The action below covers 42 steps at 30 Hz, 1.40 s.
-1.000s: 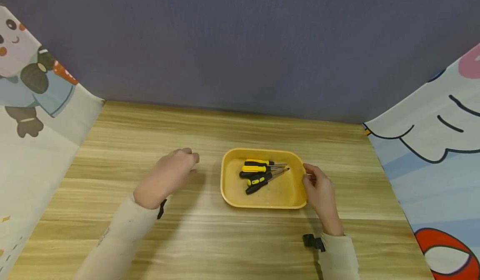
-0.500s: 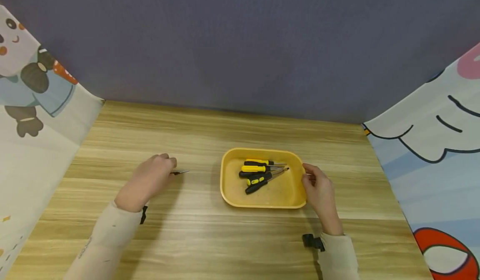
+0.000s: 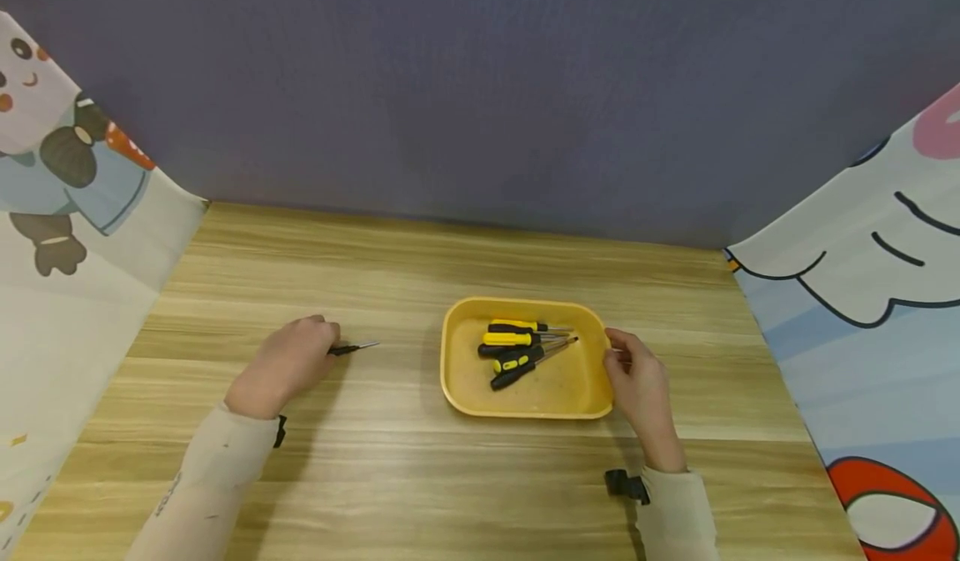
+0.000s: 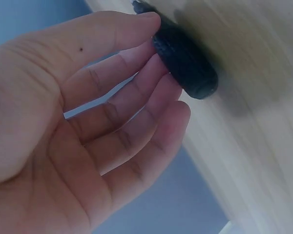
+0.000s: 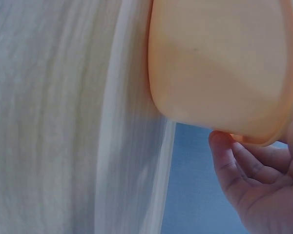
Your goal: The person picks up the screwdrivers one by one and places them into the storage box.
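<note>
My left hand (image 3: 283, 366), left of the yellow plastic bin (image 3: 528, 415), pinches a small screwdriver (image 3: 347, 349) down at the table. Its dark handle (image 4: 189, 63) lies between thumb and fingertips in the left wrist view, and the metal shaft points right in the head view. At the bin's right end, my right hand (image 3: 643, 388) holds the rim between thumb and fingers. The right wrist view has the bin's outer wall (image 5: 219, 63) with the fingertips (image 5: 220, 140) against its edge. Inside the bin lie several black and yellow screwdrivers (image 3: 510, 339), shafts toward the right.
A wood-grain table (image 3: 420, 486) carries everything. Behind it stands a dark grey-blue panel (image 3: 480, 94). Cartoon-printed walls (image 3: 90, 236) close in both sides. A black wrist strap piece (image 3: 626, 485) sits at the right cuff.
My left hand has moved left, away from the bin, and down to the table. The screwdriver there has come into sight. My right hand and the bin have stayed put.
</note>
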Motion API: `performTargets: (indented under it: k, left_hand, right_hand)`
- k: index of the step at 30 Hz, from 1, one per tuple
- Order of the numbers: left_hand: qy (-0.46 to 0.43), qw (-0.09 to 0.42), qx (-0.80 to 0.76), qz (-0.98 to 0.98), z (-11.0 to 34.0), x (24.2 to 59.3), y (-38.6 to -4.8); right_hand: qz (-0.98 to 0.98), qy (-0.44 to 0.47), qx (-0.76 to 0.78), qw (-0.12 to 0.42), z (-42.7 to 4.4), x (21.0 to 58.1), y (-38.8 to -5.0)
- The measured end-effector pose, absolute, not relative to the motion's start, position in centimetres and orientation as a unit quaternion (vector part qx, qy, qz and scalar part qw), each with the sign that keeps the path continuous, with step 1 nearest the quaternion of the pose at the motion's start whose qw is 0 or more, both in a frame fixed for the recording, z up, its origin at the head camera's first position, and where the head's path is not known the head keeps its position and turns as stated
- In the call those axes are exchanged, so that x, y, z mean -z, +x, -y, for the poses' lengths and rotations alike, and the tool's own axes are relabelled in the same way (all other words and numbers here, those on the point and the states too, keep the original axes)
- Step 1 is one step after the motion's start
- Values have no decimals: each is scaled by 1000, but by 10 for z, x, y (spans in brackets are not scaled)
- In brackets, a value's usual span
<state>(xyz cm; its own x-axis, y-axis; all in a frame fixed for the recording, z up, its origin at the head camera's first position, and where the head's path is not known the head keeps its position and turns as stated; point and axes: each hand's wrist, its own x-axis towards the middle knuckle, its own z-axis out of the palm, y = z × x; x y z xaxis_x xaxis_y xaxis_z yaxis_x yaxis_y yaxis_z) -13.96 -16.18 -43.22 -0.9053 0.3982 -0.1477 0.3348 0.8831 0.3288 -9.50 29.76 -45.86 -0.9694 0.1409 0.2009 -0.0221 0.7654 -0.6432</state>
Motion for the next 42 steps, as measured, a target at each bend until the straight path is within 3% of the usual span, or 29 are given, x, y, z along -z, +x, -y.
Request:
performTargets:
  k: [28, 42]
  left_hand:
    - [204, 122, -152, -959, 165, 441, -143]
    - [225, 102, -163, -955, 151, 410, -140]
  right_hand:
    - [931, -44, -348, 102, -298, 462, -93]
    - [931, -42, -349, 102, -298, 460, -95]
